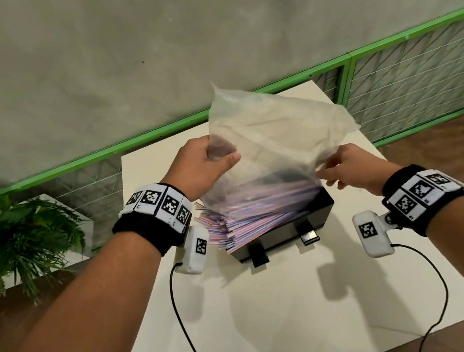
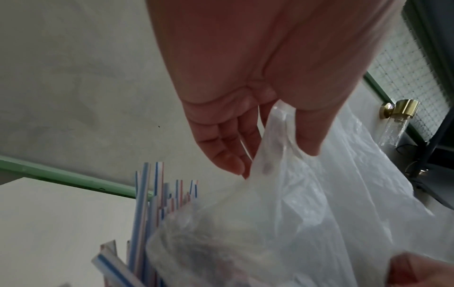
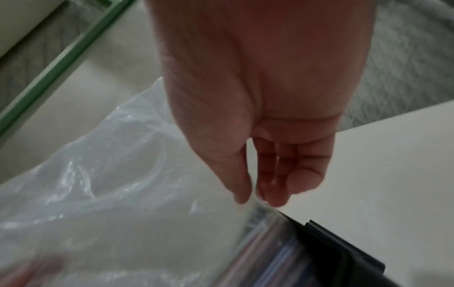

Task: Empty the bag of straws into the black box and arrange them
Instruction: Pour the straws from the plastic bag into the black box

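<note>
My left hand (image 1: 206, 163) and right hand (image 1: 347, 166) pinch the bag (image 1: 273, 137); straws (image 1: 250, 219) below overhang the box (image 1: 309, 218) and may spill out.

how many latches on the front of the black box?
2. One latch sits toward the left of the black box front wall, the other latch toward the right. The other walls are hidden, so more may exist.

Box (image 1: 280, 229) on worktop (image 1: 278, 307), straws (image 1: 250, 219) inside, overhanging leftward; bag (image 1: 273, 137) above box, between left hand (image 1: 204, 165) and right hand (image 1: 353, 167); plant (image 1: 11, 233) at far left.
</note>
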Demonstrator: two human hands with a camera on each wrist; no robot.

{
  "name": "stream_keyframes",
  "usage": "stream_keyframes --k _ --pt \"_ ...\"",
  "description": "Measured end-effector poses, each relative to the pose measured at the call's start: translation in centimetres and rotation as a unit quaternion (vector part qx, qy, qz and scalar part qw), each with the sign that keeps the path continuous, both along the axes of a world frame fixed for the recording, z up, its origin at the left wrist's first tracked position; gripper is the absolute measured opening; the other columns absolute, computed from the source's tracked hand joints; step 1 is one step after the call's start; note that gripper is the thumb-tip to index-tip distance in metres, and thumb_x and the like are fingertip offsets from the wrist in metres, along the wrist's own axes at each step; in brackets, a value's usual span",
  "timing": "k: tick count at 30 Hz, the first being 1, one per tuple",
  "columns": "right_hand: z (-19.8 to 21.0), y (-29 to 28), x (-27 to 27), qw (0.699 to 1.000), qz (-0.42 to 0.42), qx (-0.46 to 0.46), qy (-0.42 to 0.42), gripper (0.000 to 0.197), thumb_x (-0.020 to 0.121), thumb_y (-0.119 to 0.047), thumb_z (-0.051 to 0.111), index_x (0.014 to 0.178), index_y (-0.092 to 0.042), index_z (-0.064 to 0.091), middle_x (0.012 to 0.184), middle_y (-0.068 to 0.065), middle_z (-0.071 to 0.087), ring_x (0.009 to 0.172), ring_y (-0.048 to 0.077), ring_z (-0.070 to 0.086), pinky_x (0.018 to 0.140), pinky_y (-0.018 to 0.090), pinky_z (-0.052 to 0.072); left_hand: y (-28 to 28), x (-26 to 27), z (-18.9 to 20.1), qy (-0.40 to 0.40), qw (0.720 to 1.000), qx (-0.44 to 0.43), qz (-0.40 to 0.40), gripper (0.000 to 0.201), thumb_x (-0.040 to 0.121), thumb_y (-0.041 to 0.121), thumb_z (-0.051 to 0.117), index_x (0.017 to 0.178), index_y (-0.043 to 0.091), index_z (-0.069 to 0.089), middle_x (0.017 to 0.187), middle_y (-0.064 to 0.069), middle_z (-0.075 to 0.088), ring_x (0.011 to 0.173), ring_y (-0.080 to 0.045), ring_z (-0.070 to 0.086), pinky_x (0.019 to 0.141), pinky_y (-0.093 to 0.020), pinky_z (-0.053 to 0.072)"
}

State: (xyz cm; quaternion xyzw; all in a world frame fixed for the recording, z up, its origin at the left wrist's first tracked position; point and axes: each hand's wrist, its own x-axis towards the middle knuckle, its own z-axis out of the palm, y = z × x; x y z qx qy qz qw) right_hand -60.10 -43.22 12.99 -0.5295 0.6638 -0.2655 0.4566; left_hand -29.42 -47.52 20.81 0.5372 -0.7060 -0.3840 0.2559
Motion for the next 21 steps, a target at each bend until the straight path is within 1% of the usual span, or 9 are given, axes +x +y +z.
stream_keyframes --k 2,4,6,7,10,12,16,18,21 --pt "-0.4 -0.2 0.1 0.998 -0.056 -0.029 -0.032 0.006 0.092 0.0 0.067 0.096 -0.004 0.069 0.077 0.011 0.066 0.057 0.014 0.062 0.052 0.026 0.049 0.3 0.2 0.2 -0.028 1.0 0.002 -0.003 0.026 0.084 0.034 0.083 0.105 0.023 0.072 0.104 0.007 0.075 0.1 -0.01 0.069 0.093 -0.028 0.052" --pt "-0.6 -0.3 0.1 0.993 -0.089 -0.041 -0.061 0.007 0.092 0.001 0.066 0.098 -0.002 0.069 0.079 0.011 0.066 0.057 0.014 0.064 0.054 0.025 0.054 0.5 0.4 0.4 -0.051 0.999 0.006 -0.012 0.03 0.083 0.033 0.084 0.109 0.024 0.071 0.109 0.008 0.074 0.103 -0.009 0.069 0.092 -0.028 0.052" --pt "-0.6 -0.4 0.3 0.99 -0.101 -0.052 -0.086 0.01 0.091 0.004 0.066 0.093 -0.005 0.068 0.081 0.013 0.066 0.06 0.018 0.065 0.056 0.025 0.058 0.6 0.7 0.4 -0.054 0.998 0.013 -0.017 0.024 0.084 0.029 0.084 0.104 0.027 0.072 0.109 0.008 0.074 0.101 -0.012 0.07 0.089 -0.033 0.056" --pt "-0.5 -0.4 0.4 0.99 -0.098 -0.053 -0.09 0.01 0.091 0.005 0.066 0.092 -0.005 0.068 0.082 0.014 0.066 0.062 0.021 0.066 0.057 0.025 0.059 0.5 0.8 0.4 -0.052 0.998 0.012 -0.015 0.019 0.085 0.026 0.083 0.1 0.029 0.072 0.107 0.007 0.075 0.1 -0.013 0.071 0.091 -0.036 0.057" --pt "-0.3 -0.3 0.6 0.989 -0.098 -0.058 -0.094 0.009 0.09 0.005 0.066 0.099 0.004 0.067 0.083 0.017 0.066 0.066 0.027 0.066 0.06 0.027 0.061 0.3 0.9 0.3 -0.025 1.0 -0.002 -0.007 0.014 0.087 0.019 0.08 0.093 0.03 0.073 0.1 0.009 0.077 0.1 -0.011 0.072 0.099 -0.041 0.056" --pt "-0.5 -0.3 0.6 0.988 -0.109 -0.064 -0.09 0.011 0.091 0.005 0.065 0.102 0.008 0.066 0.084 0.019 0.066 0.064 0.026 0.067 0.06 0.028 0.06 0.2 0.8 0.3 -0.001 1.0 -0.006 0.008 0.015 0.086 0.017 0.08 0.093 0.028 0.074 0.099 0.008 0.078 0.101 -0.011 0.073 0.099 -0.042 0.056" --pt "-0.5 0.1 0.9 0.988 -0.102 -0.075 -0.084 0.008 0.091 0.005 0.064 0.098 0.006 0.067 0.079 0.018 0.066 0.061 0.022 0.067 0.059 0.028 0.057 0.2 0.6 0.4 0.024 0.999 -0.012 0.021 0.014 0.086 0.015 0.081 0.092 0.026 0.074 0.097 0.002 0.078 0.097 -0.013 0.073 0.096 -0.038 0.057" --pt "-0.1 0.2 0.8 0.987 -0.104 -0.081 -0.089 0.006 0.091 0.005 0.065 0.096 0.003 0.068 0.078 0.017 0.066 0.06 0.021 0.068 0.06 0.03 0.056 0.2 0.5 0.5 0.031 0.999 -0.01 0.018 0.013 0.086 0.015 0.081 0.093 0.023 0.074 0.093 0.003 0.078 0.091 -0.011 0.073 0.092 -0.037 0.058" --pt "0.6 0.4 0.6 0.983 -0.115 -0.086 -0.113 0.006 0.09 0.006 0.065 0.094 0.001 0.067 0.079 0.016 0.065 0.058 0.02 0.067 0.059 0.028 0.058 0.3 0.5 0.8 0.046 0.998 -0.016 0.029 0.009 0.086 0.019 0.08 0.09 0.025 0.074 0.082 0.005 0.075 0.081 -0.014 0.071 0.084 -0.044 0.061"
